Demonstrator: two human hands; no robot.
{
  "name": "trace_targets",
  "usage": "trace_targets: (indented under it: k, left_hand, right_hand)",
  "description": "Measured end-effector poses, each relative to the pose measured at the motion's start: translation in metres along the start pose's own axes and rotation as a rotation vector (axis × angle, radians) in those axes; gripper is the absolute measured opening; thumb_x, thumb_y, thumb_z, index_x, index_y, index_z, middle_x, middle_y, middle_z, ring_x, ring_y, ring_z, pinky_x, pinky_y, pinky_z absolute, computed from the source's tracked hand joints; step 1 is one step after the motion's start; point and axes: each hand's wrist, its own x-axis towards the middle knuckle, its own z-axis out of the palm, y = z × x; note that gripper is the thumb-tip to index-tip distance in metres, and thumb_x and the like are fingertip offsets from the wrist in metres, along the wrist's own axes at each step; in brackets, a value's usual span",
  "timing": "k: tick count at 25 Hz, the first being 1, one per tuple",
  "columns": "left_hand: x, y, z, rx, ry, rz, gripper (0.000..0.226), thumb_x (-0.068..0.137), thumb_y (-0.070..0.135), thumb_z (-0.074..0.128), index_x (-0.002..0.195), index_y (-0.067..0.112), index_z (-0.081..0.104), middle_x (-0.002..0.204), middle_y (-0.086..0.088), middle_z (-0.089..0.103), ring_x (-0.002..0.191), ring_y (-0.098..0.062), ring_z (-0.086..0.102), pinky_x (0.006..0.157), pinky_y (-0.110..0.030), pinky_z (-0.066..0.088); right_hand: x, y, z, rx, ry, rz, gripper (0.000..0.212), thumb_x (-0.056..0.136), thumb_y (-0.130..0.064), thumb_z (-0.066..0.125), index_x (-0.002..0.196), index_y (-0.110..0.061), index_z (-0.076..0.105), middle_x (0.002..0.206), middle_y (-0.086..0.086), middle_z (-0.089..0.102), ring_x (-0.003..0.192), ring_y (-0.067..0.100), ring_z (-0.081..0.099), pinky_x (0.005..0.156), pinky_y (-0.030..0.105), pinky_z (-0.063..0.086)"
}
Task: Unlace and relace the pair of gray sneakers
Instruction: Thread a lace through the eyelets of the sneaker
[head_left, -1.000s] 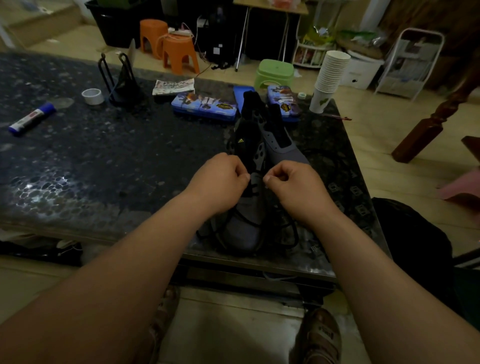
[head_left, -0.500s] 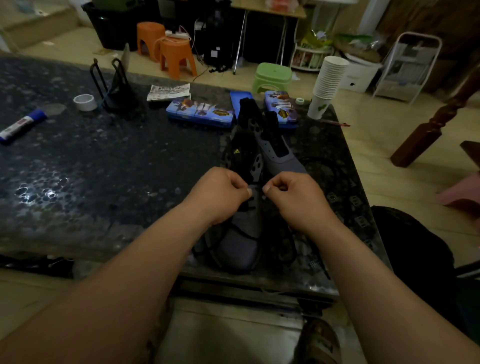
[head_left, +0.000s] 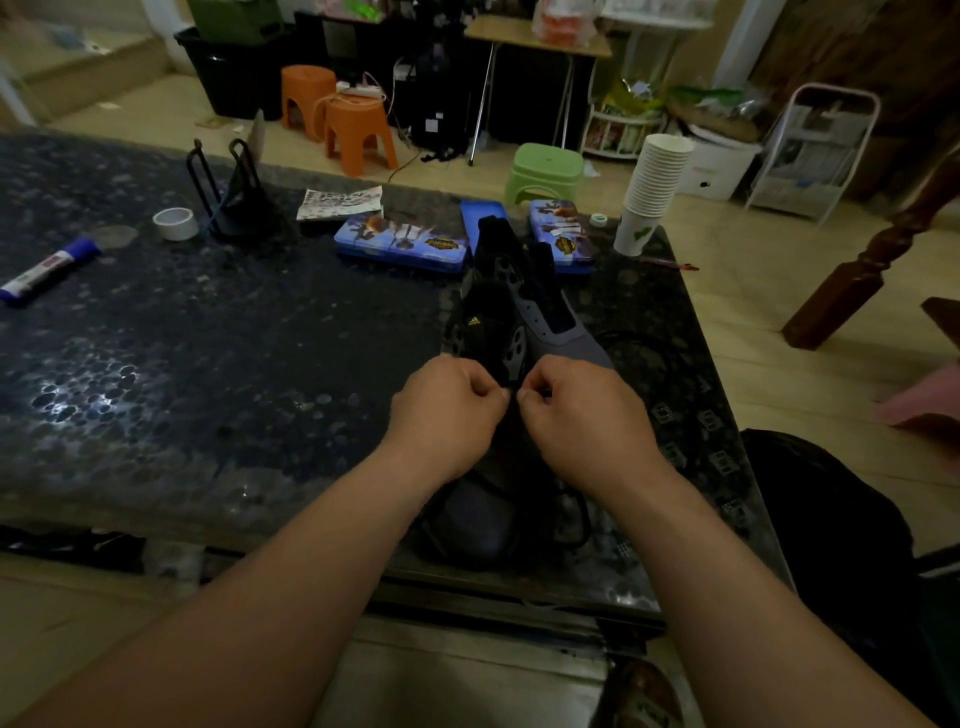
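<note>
step: working the eyelets of near gray mesh sneaker (head_left: 478, 519), unlacing or relacing unclear | left hand (head_left: 447, 410), right hand (head_left: 587, 415): each pinching thin black lace (head_left: 582, 519) | next: likely draw the ends through toward 12 o'clock

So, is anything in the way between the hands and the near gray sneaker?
Nothing visible. The left hand and right hand are right over the near sneaker, fingers pinched together at its lace. The other sneaker lies behind, beyond the hands.
</note>
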Motion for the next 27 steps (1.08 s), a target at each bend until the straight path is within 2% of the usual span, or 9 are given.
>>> trace_targets:
  k: [2, 5, 8, 13, 17, 19, 21, 23, 27]
  left_hand:
    - [-0.006, 0.004, 0.001, 0.11, 0.058, 0.066, 0.017, 0.093, 0.038, 0.069, 0.076, 0.035, 0.068, 0.087, 0.011, 0.055, 0.094, -0.02, 0.064, 0.092, -0.047, 0.051]
    - [-0.011, 0.005, 0.002, 0.235, 0.11, 0.151, 0.014, 0.096, 0.041, 0.062, 0.094, 0.033, 0.073, 0.09, 0.01, 0.048, 0.093, -0.018, 0.058, 0.091, -0.045, 0.046]
    - [-0.007, -0.003, -0.002, 0.148, 0.022, 0.195, 0.021, 0.092, 0.034, 0.058, 0.103, 0.032, 0.075, 0.093, 0.008, 0.052, 0.09, -0.018, 0.058, 0.09, -0.046, 0.051]
    - [0.002, -0.01, -0.009, 0.125, -0.122, 0.235, 0.019, 0.1, 0.024, 0.064, 0.116, 0.029, 0.072, 0.094, 0.009, 0.045, 0.082, -0.006, 0.051, 0.078, -0.027, 0.043]
    - [0.007, -0.009, -0.011, 0.122, -0.16, 0.242, 0.005, 0.1, 0.025, 0.064, 0.101, 0.029, 0.065, 0.09, 0.007, 0.045, 0.078, -0.008, 0.049, 0.072, -0.03, 0.041]
    - [0.008, -0.009, -0.01, 0.112, -0.15, 0.238, 0.01, 0.101, 0.025, 0.062, 0.093, 0.031, 0.06, 0.089, 0.007, 0.048, 0.077, -0.009, 0.05, 0.067, -0.031, 0.04]
    - [0.008, -0.008, -0.008, 0.117, -0.149, 0.24, 0.013, 0.102, 0.025, 0.058, 0.09, 0.031, 0.057, 0.088, 0.006, 0.052, 0.078, -0.012, 0.052, 0.065, -0.032, 0.04]
    - [0.008, -0.01, -0.008, 0.135, -0.15, 0.25, 0.015, 0.103, 0.025, 0.055, 0.09, 0.03, 0.056, 0.083, 0.006, 0.057, 0.077, -0.015, 0.054, 0.064, -0.034, 0.042]
    - [0.008, -0.016, -0.015, 0.033, -0.14, 0.202, 0.017, 0.103, 0.022, 0.055, 0.088, 0.029, 0.056, 0.082, 0.006, 0.066, 0.077, -0.015, 0.065, 0.066, -0.034, 0.051]
  right_hand:
    - [0.002, -0.001, -0.002, -0.026, 0.012, -0.017, 0.015, 0.099, -0.034, 0.056, 0.093, -0.026, 0.066, 0.084, -0.006, 0.066, 0.078, 0.017, 0.06, 0.066, 0.036, 0.052]
    - [0.004, -0.002, -0.001, -0.043, -0.009, -0.023, 0.016, 0.1, -0.034, 0.055, 0.092, -0.026, 0.066, 0.083, -0.006, 0.065, 0.078, 0.018, 0.06, 0.065, 0.036, 0.05]
    - [0.009, 0.001, 0.001, 0.032, -0.051, 0.039, 0.014, 0.1, -0.034, 0.058, 0.093, -0.027, 0.068, 0.081, -0.008, 0.064, 0.079, 0.016, 0.061, 0.063, 0.033, 0.047]
    - [0.013, 0.011, 0.007, 0.213, -0.098, 0.12, 0.016, 0.098, -0.037, 0.066, 0.085, -0.029, 0.068, 0.077, -0.009, 0.067, 0.075, 0.011, 0.063, 0.069, 0.037, 0.056]
    - [0.006, 0.012, 0.011, 0.38, -0.085, 0.162, 0.013, 0.098, -0.035, 0.067, 0.088, -0.027, 0.068, 0.08, -0.01, 0.067, 0.075, 0.007, 0.062, 0.063, 0.029, 0.045]
    - [0.001, 0.011, 0.009, 0.482, -0.114, 0.211, 0.012, 0.098, -0.036, 0.068, 0.094, -0.026, 0.067, 0.086, -0.01, 0.068, 0.079, 0.009, 0.063, 0.065, 0.027, 0.043]
    - [-0.002, 0.007, 0.006, 0.545, -0.174, 0.244, 0.021, 0.094, -0.045, 0.07, 0.103, -0.026, 0.063, 0.094, -0.009, 0.067, 0.083, 0.01, 0.064, 0.064, 0.026, 0.044]
    - [-0.004, -0.001, 0.006, 0.522, -0.208, 0.261, 0.029, 0.092, -0.047, 0.07, 0.108, -0.027, 0.058, 0.097, -0.009, 0.065, 0.084, 0.008, 0.062, 0.062, 0.026, 0.045]
    - [-0.005, -0.009, 0.017, 0.311, -0.133, 0.206, 0.031, 0.088, -0.043, 0.069, 0.106, -0.025, 0.051, 0.099, -0.009, 0.058, 0.084, 0.007, 0.056, 0.061, 0.028, 0.041]
